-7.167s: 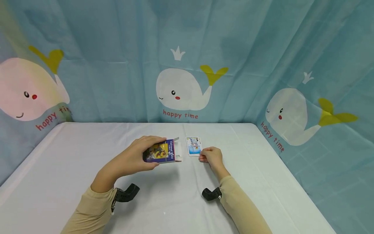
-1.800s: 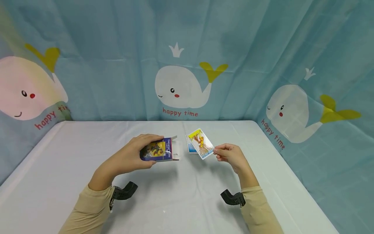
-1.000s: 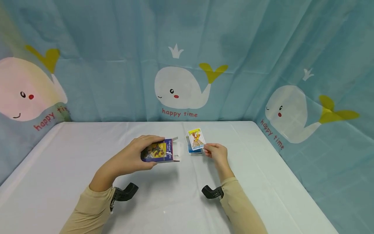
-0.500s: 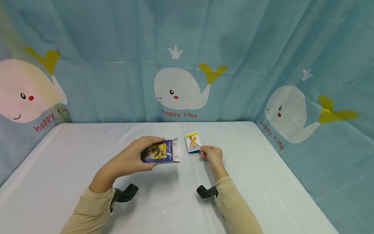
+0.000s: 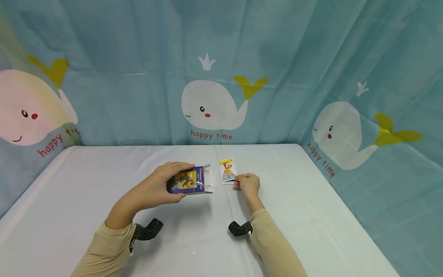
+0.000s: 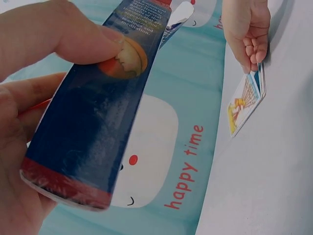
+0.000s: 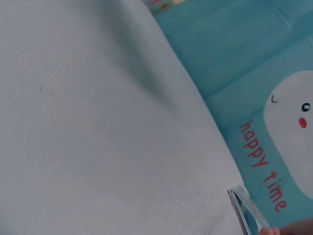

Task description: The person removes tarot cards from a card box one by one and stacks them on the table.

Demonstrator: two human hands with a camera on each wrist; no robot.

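My left hand (image 5: 157, 182) grips a blue tarot card box (image 5: 187, 180) above the table, thumb on one edge and fingers round the other. Its flap end faces right and stands open. In the left wrist view the box's narrow side (image 6: 93, 117) fills the middle, under my thumb. My right hand (image 5: 248, 186) pinches the lower right corner of a tarot card (image 5: 227, 170) with a yellow top and a figure with staves. That card lies over a small stack of cards (image 7: 238, 210); in the right wrist view its near edge is tilted up off the stack.
A white cloth covers the table (image 5: 290, 215). Behind and beside it hangs a teal curtain (image 5: 138, 107) printed with whales. Black camera mounts (image 5: 148, 229) stick out from both wrists.
My right hand has carried the staves card from the right and lowered it onto the stack, covering the blue-faced card seen on top earlier. My left hand and the box stay nearly still.
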